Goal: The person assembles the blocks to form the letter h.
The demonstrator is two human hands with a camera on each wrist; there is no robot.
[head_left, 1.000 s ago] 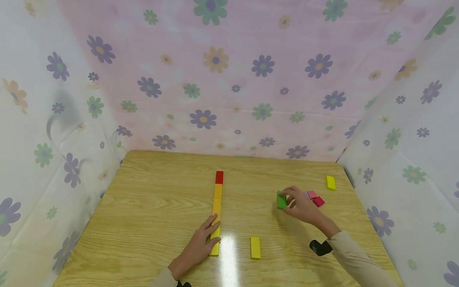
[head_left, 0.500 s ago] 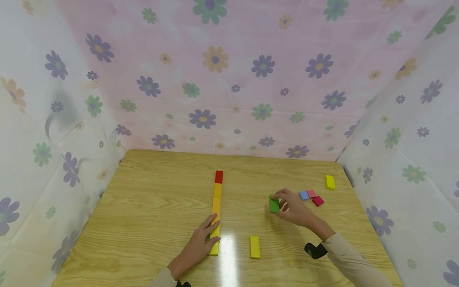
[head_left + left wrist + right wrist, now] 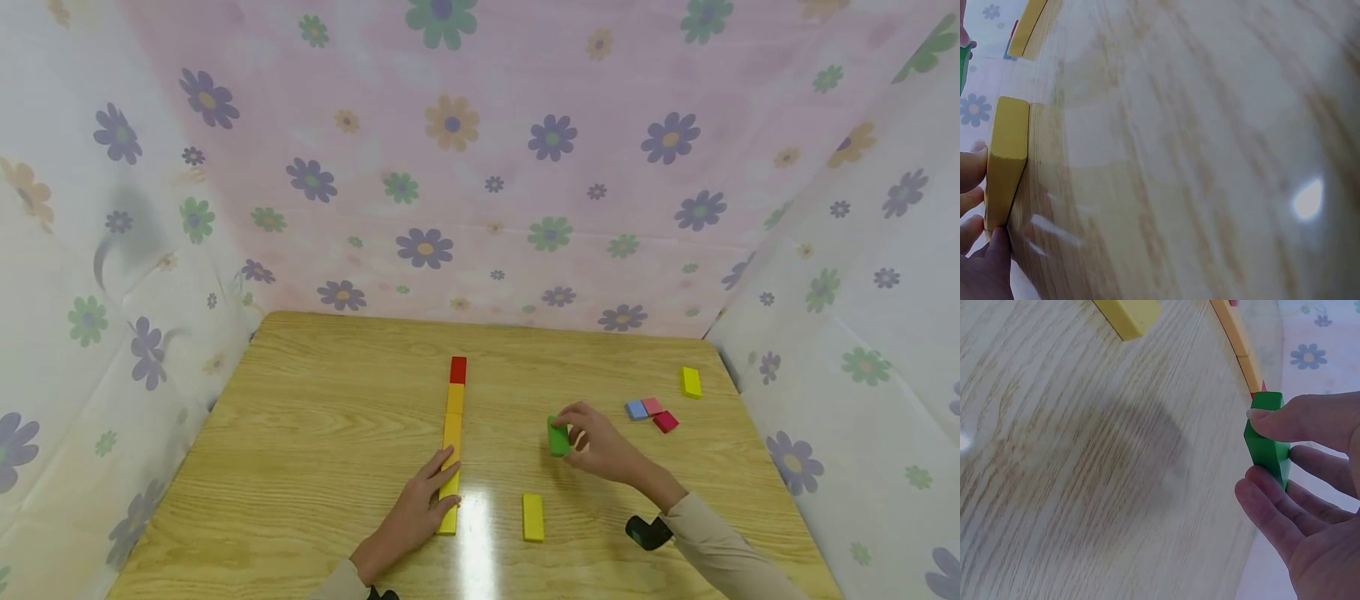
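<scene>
A straight row of flat blocks runs away from the person: a red block [image 3: 458, 370] at the far end, orange blocks [image 3: 454, 399], then yellow blocks [image 3: 447, 522] nearest. My left hand [image 3: 417, 508] rests across the near part of this row, fingers extended over it, hiding some of the yellow. In the left wrist view, fingertips touch a yellow block [image 3: 1009, 131]. My right hand [image 3: 607, 450] pinches a green block [image 3: 558, 437] between thumb and fingers above the table; the right wrist view shows the green block [image 3: 1267, 447] tilted in that grip.
A single yellow block [image 3: 532, 517] lies between the hands, nearer the person. Blue [image 3: 637, 409], pink [image 3: 652, 406] and dark red [image 3: 665, 422] blocks cluster to the right. Another yellow block [image 3: 691, 382] lies near the right edge. Flowered cloth [image 3: 487, 167] encloses the wooden table [image 3: 322, 417].
My right hand has carried the green block leftward and slightly nearer the person, uncovering the blue block. The left hand and the row have stayed in place.
</scene>
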